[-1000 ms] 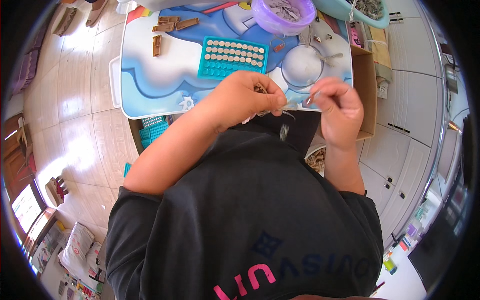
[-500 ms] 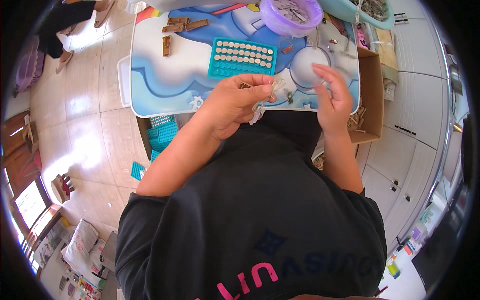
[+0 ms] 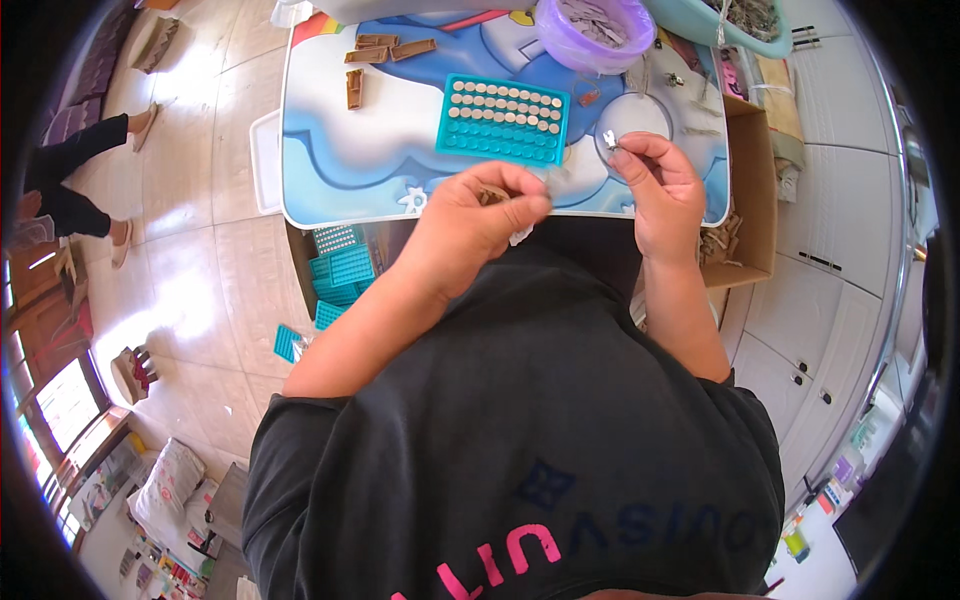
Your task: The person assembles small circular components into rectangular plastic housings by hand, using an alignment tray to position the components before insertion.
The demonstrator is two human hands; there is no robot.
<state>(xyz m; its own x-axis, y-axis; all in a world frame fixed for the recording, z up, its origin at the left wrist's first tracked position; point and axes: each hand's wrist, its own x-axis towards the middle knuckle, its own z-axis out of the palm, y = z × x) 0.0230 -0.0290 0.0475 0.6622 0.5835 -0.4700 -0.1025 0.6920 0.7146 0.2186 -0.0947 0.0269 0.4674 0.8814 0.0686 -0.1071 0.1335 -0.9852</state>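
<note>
My left hand [image 3: 475, 225] is closed at the table's front edge, with a small brown piece [image 3: 490, 196] showing in its curled fingers. A pale, wispy bit [image 3: 560, 178] appears by its fingertips, too blurred to name. My right hand [image 3: 668, 200] pinches a small shiny silvery metal piece [image 3: 610, 142] between thumb and forefinger, above the white round patch of the tabletop. Just beyond the hands lies a teal tray [image 3: 441, 140] with rows of round silvery discs [image 3: 505, 100] in its far part; the nearer rows show bare teal cups.
Several brown channel-shaped pieces [image 3: 412, 49] lie at the table's far left. A purple lined bowl [image 3: 548, 48] of grey strips and a pale green basin [image 3: 690, 30] stand at the back. A cardboard box [image 3: 757, 200] is at right. Another person's legs [image 3: 75, 175] show at left.
My right hand, blurred before, now pinches the silvery piece near the round patch. My left hand stays closed near the table edge. The person at left has moved lower in the view.
</note>
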